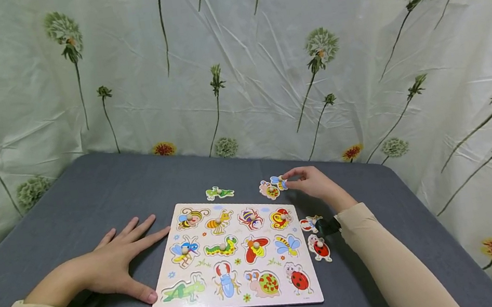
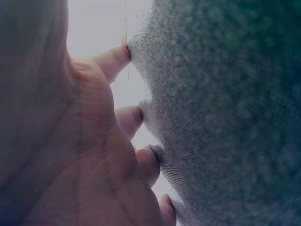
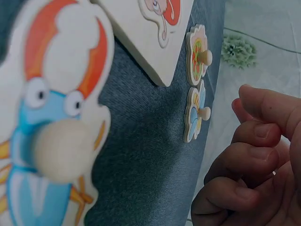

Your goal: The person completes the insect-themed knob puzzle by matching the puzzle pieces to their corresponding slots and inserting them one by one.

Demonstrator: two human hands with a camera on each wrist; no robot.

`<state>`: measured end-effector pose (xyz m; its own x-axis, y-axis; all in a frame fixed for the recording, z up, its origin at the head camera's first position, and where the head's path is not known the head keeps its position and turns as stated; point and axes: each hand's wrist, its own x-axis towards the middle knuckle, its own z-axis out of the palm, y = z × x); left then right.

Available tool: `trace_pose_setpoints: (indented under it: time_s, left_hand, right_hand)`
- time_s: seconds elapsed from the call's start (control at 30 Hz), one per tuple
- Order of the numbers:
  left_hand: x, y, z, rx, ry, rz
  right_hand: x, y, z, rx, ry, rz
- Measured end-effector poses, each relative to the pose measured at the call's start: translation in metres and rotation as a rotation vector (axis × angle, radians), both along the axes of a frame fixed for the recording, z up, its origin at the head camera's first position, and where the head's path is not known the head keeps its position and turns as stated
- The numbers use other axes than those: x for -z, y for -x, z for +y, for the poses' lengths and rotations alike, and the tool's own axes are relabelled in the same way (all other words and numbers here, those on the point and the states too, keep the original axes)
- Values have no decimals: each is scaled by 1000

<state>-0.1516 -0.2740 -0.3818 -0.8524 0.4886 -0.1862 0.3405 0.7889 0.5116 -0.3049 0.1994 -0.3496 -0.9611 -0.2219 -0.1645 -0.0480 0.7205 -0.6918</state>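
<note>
My left hand [image 1: 115,261] lies spread on the cloth, its thumb at the near left corner of a wooden insect peg puzzle board [image 1: 287,294] and its index fingertip at the left edge. The left wrist view shows its fingertips pressing into grey cloth. Beyond the board's far right corner, my right hand [image 1: 313,183] reaches toward a blue-winged bee piece [image 1: 279,182]. In the right wrist view, the loosely bent fingers [image 3: 265,106] hold nothing, apart from the bee's knob [image 3: 204,113]. A snail piece [image 1: 269,190] lies against the bee piece.
A grasshopper piece [image 1: 219,193] lies behind the board. To its right are a stag beetle piece [image 3: 35,193] and a ladybug piece [image 1: 320,250], under the right forearm. Several knobbed pieces sit in the board's upper rows. A floral curtain [image 1: 243,70] hangs behind the table.
</note>
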Motion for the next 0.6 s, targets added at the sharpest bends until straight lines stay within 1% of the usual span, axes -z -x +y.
trace_pose_setpoints:
  time_s: [0.17,0.33,0.6]
  left_hand:
    - [-1,0,1,-1,3,-5]
    - [-1,0,1,-2,1,-12]
    - [-1,0,1,-4,6,-9]
  right_hand:
    - [1,8,-3,6,-23,-1]
    - [4,16,-5,-7,-53,7]
    - [7,23,-9,-18,-119,26]
